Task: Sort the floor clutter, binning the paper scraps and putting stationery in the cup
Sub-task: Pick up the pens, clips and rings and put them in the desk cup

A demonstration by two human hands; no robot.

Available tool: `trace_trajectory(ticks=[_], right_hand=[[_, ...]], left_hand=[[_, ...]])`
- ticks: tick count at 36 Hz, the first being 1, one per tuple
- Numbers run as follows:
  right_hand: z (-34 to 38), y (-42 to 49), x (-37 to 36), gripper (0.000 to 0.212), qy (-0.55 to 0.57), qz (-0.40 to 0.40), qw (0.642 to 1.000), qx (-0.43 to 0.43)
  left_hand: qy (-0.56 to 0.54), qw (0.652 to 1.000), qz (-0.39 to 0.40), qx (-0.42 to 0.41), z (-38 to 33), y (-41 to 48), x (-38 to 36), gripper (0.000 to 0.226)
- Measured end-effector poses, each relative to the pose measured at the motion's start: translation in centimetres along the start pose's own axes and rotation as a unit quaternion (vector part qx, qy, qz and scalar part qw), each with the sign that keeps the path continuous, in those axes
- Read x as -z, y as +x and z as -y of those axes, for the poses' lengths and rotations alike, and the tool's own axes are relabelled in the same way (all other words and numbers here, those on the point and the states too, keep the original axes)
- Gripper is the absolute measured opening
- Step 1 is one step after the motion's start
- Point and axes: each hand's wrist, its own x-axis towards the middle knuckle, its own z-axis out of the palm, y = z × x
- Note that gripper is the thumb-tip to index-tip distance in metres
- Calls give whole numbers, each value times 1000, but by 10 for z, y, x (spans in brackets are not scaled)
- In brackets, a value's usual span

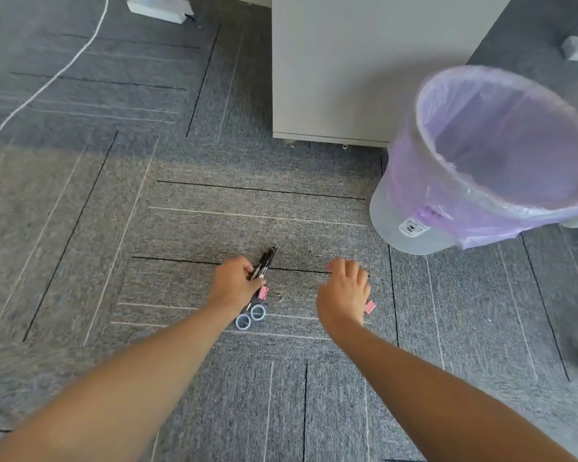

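Carpet (214, 211): left grip (232, 283) clasps pens (264, 261); right grip (344, 288) spread, empty

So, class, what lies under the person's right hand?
A pink binder clip pokes out beneath the right hand. The hand covers the rest of the carpet under it.

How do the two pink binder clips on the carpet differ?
The binder clip near the left hand shows fully, its wire handles pointing right; the binder clip by the right hand is partly hidden under the wrist, handles unseen. Both are pink and lie on the carpet.
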Motion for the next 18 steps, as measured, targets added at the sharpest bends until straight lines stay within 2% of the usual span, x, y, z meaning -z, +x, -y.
trace_trajectory(ticks=[4,8,11,13,15,18], right_hand=[[-16,6,4,51,-15,84,995,-58],[-21,5,5,52,-10,115,993,-10],[-22,4,7,50,27,116,993,-2],[-26,2,10,39,52,108,993,4],[-33,1,15,30,40,65,997,31],[-52,0,26,34,18,-9,999,41]], left_hand=[[-5,1000,21,2,-9,-1,-7,29],[34,998,44,-15,-13,0,-11,26],[17,998,59,6,-15,4,-9,19],[-30,996,81,27,-15,8,-4,14],[-114,985,115,55,-14,9,2,7],[-203,966,122,101,-10,7,8,10]])
